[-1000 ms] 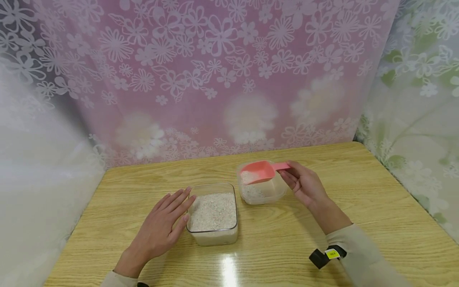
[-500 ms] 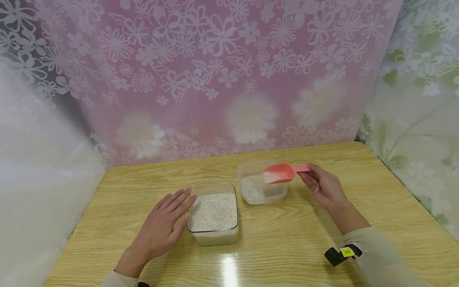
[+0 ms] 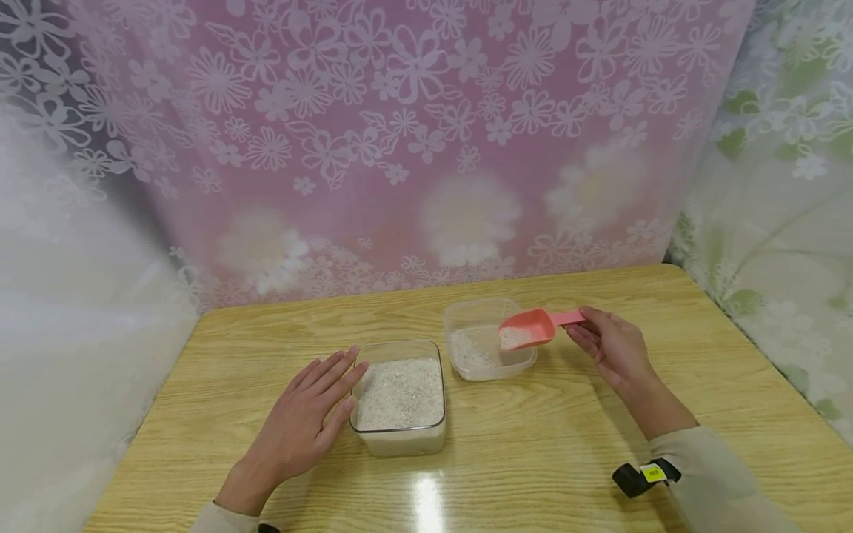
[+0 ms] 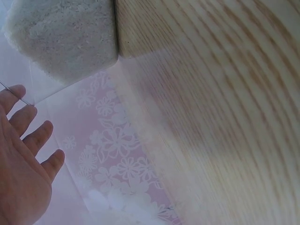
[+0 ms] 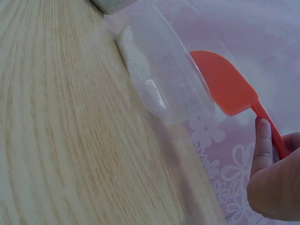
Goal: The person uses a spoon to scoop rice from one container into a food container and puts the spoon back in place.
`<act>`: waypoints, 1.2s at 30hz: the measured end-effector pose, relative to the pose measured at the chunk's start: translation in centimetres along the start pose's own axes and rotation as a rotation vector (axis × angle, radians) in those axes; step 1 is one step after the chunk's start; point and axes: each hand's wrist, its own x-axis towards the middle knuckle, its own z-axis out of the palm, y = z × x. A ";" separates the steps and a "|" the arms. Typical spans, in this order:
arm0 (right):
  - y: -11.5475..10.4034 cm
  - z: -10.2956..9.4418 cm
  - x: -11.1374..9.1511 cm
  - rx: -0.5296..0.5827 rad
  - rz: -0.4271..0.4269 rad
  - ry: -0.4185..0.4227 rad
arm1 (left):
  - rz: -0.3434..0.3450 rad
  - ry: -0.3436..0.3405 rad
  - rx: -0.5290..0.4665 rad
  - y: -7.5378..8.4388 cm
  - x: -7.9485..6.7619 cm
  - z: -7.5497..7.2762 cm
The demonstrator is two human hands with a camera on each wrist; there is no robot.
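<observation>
My right hand [image 3: 616, 352] pinches the pink scoop [image 3: 543, 324] by its handle. Some rice [image 3: 513, 338] lies at the scoop's front, over the right side of a clear plastic tub [image 3: 489, 374]. In the right wrist view, the scoop [image 5: 225, 86] shows its underside, level with the tub's rim. A small heap of rice covers the left part of the tub's floor. My left hand [image 3: 303, 414] has its fingers spread, fingertips at the left rim of a square clear container [image 3: 403, 444] holding much rice. The left wrist view shows those fingers [image 4: 37, 136] beside its wall.
Both containers stand close together on a wood-grain table [image 3: 533, 459], the tub behind and to the right. A pink flowered curtain [image 3: 400, 148] hangs along the back edge, with pale sheeting at both sides. A black strap [image 3: 646, 476] circles the right sleeve.
My right hand has moved the scoop rightward, from the tub's left part to its right side, then slightly down. More of the rice in the tub shows now. The left hand has stayed put.
</observation>
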 end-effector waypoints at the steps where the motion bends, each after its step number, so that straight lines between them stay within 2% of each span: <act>1: 0.0 0.0 0.0 -0.008 -0.003 0.004 | 0.002 0.003 -0.001 0.0 0.0 0.0; 36: -0.5 1.4 0.6 -0.139 -0.069 0.022 | -0.002 0.015 -0.013 0.0 0.1 0.2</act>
